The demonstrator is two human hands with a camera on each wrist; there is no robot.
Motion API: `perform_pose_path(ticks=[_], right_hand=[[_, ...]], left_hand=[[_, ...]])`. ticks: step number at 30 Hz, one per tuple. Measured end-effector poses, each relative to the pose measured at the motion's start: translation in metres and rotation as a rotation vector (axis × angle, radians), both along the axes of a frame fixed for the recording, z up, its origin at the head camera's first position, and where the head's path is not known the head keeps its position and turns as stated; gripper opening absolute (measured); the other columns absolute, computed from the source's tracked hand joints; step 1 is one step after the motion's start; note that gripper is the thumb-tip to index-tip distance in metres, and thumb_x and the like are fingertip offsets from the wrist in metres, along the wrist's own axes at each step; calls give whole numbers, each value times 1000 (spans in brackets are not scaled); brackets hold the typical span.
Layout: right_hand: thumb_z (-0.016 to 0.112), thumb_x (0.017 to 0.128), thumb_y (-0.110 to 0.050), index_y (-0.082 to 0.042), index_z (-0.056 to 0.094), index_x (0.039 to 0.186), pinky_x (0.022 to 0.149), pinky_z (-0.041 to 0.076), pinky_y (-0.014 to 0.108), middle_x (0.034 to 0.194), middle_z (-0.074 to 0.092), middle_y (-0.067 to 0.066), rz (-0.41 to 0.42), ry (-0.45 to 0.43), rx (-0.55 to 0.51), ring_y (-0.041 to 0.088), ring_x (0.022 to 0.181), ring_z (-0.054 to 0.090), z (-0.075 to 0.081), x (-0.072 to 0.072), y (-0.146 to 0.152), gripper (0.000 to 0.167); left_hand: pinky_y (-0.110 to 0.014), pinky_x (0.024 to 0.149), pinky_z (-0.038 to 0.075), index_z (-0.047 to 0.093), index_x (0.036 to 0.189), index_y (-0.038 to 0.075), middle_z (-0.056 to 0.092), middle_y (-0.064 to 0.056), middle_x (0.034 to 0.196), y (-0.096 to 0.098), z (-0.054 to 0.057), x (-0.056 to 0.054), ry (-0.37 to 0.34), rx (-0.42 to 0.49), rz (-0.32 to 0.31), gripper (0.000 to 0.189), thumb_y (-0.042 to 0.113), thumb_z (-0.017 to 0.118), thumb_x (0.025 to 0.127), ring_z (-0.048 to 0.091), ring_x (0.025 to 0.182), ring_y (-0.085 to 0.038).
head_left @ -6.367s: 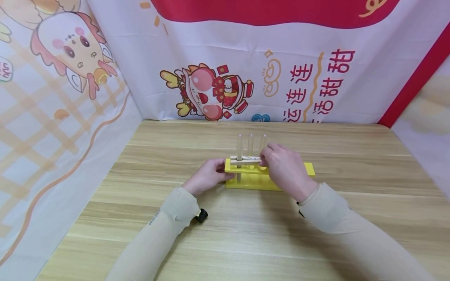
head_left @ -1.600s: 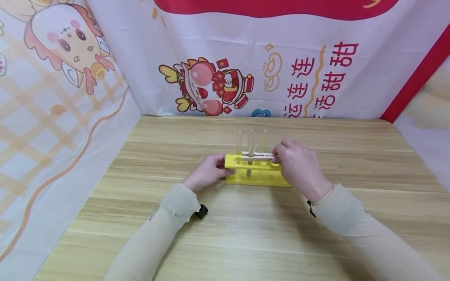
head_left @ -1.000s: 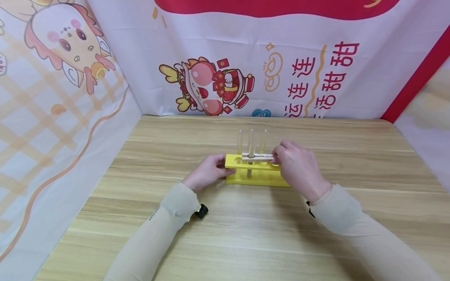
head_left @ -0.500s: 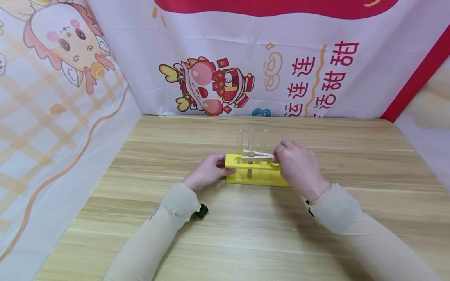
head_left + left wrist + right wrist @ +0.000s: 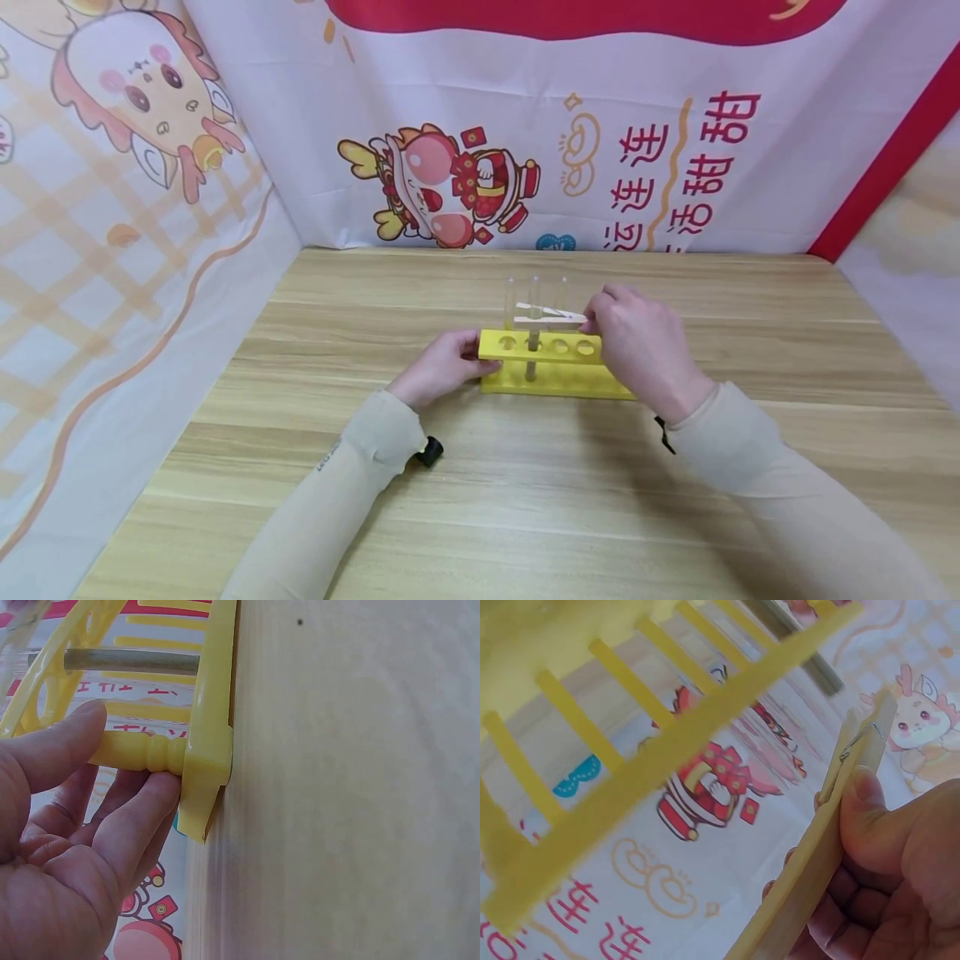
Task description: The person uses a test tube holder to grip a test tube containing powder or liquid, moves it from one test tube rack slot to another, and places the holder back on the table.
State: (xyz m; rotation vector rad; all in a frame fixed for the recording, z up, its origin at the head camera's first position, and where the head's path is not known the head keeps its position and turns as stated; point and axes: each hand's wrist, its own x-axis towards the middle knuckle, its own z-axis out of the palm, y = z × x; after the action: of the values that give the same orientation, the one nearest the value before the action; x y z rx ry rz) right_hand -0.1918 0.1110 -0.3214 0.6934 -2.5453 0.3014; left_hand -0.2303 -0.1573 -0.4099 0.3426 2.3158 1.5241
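Observation:
In the head view, my left hand (image 5: 442,367) grips the left end of a yellow test tube rack (image 5: 555,387). The left wrist view shows its thumb and fingers around the rack's end post (image 5: 139,752). My right hand (image 5: 645,342) holds a wooden test tube clamp (image 5: 555,319) by its tail end. The clamp's jaws are spread, one on each side of a clear test tube (image 5: 534,292), above the top plate. That tube stands upright in the second hole from the left, its lower part dark. Other clear tubes (image 5: 511,292) stand beside or behind it.
The rack stands on a wood-grain table (image 5: 480,508). A printed cloth (image 5: 480,75) hangs behind the table's far edge, and another (image 5: 150,208) covers the left side. Several holes (image 5: 586,347) show in the rack's top plate; its right end is behind my right hand.
The dark-bottomed tube, earlier clamped at the leftmost hole, now stands one hole to the right. The clamp's jaws have spread, and my right hand has raised it slightly. My left hand stays put.

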Motion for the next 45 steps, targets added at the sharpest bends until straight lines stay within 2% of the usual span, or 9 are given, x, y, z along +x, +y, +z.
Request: perform_pose_path(ticks=[11, 20, 26, 32, 36, 41, 45], right_hand=[[73, 90, -8, -1, 71, 86, 55, 53, 45, 80, 64, 9, -30, 60, 2, 28, 70, 62, 35, 5, 2, 8], [73, 90, -7, -2, 71, 89, 60, 54, 49, 85, 66, 10, -72, 34, -7, 30, 76, 62, 52, 10, 4, 6], [71, 91, -9, -3, 73, 94, 58, 53, 50, 87, 66, 9, -111, 34, -7, 30, 78, 62, 62, 12, 9, 7], [72, 90, -9, -4, 72, 96, 53, 50, 50, 84, 63, 8, -140, 19, -21, 29, 73, 60, 66, 10, 21, 8], [72, 90, -11, -4, 72, 101, 54, 50, 53, 92, 66, 11, -181, -9, -26, 33, 77, 63, 66, 8, 33, 13], [73, 90, -15, -4, 71, 105, 58, 47, 56, 99, 67, 17, -248, -82, -30, 38, 82, 62, 66, 4, 55, 20], [75, 88, -16, -1, 70, 102, 56, 45, 54, 93, 66, 20, -307, -135, -29, 37, 75, 58, 62, -1, 78, 21]], left_hand=[[-34, 91, 51, 67, 119, 14, 69, 2, 113, -2, -2, 0, -6, -10, 4, 27, 15, 72, 92, 62, 105, -16], [-34, 91, 51, 67, 119, 15, 69, 2, 113, -2, -3, 0, -6, -20, 12, 28, 15, 73, 91, 62, 105, -17], [-34, 92, 51, 67, 119, 16, 68, 3, 114, -1, -1, 1, -15, -32, 22, 29, 16, 73, 91, 62, 105, -16], [-35, 94, 50, 67, 121, 18, 68, 4, 115, -1, -2, 1, -27, -32, 28, 30, 16, 73, 91, 62, 107, -16], [-36, 95, 50, 66, 122, 18, 68, 5, 115, -1, -1, 1, -29, -32, 32, 31, 16, 73, 91, 62, 108, -15], [-35, 93, 50, 67, 120, 15, 69, 3, 113, 0, -1, 1, -7, -28, 23, 29, 15, 73, 91, 62, 106, -16], [-34, 89, 51, 68, 116, 14, 70, 1, 111, 1, -1, 1, 16, -22, 13, 26, 14, 74, 91, 62, 103, -17]])
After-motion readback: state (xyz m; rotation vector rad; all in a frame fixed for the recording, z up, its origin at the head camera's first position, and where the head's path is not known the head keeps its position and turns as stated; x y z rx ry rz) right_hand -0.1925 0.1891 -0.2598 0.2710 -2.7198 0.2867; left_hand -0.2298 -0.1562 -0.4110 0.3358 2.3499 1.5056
